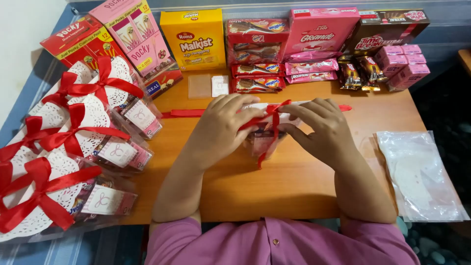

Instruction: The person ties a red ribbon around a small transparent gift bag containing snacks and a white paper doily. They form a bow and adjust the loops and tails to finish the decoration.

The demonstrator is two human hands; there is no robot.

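- Wooden bench (pixel 294 186) fills the view, its near edge just above a pink buttoned shirt (pixel 279 245).
- Both bare forearms run up from the shirt to the middle of the bench.
- Left hand (pixel 221 130) is curled over the left end of a small clear gift packet (pixel 265 140), fingers bent down on top of it.
- Right hand (pixel 321 125) covers the packet's right end, fingertips pinching at the red ribbon (pixel 274 115) that crosses the packet; loose ribbon ends trail out flat on either side.
- Packet sits on the bench between the two hands, mostly hidden by them.
- At the left, just beside the left forearm, finished packets (pixel 73 142) lie stacked, each with a white doily top and a red bow.
- At the right, a stack of empty clear bags (pixel 422 176) lies at the bench edge.
- Further back, two small clear sheets (pixel 208 86) lie flat.
- Along the far edge stand snack boxes (pixel 196 39), red, pink, yellow and brown, with loose wrapped bars piled in front.
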